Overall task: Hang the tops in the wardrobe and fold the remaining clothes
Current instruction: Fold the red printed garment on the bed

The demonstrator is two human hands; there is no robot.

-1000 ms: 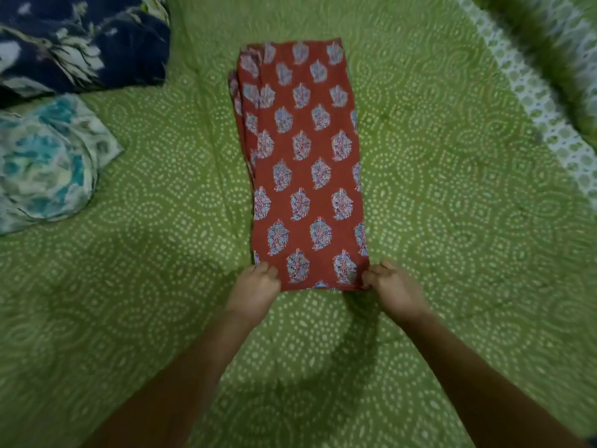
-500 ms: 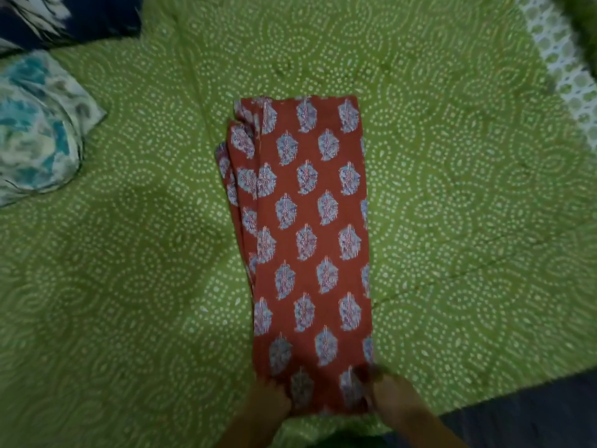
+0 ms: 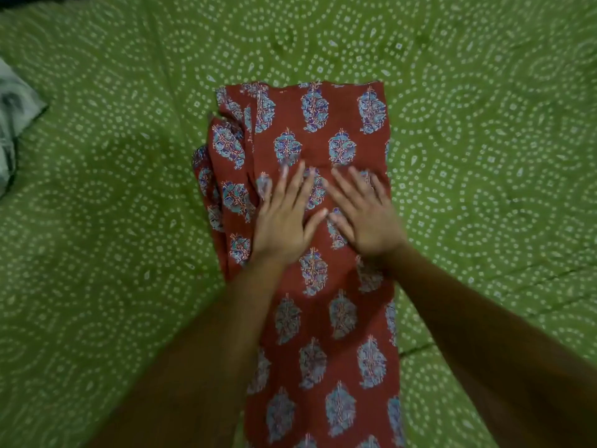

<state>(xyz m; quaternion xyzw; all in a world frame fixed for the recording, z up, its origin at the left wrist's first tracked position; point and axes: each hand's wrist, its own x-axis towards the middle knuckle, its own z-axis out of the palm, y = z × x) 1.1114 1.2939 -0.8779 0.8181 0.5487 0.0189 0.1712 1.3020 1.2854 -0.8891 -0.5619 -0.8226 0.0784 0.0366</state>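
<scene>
We press our left hand (image 3: 284, 218) and right hand (image 3: 363, 218) flat, fingers spread, on the red printed garment (image 3: 326, 318) lying lengthwise on the green bedspread (image 3: 484, 156), neither grip pinching cloth. The loose layers bunched at its far left edge could slip askew if we push unevenly. Its near end is cut off, and the pale cloth (image 3: 16, 118) at the left edge is unclear.
</scene>
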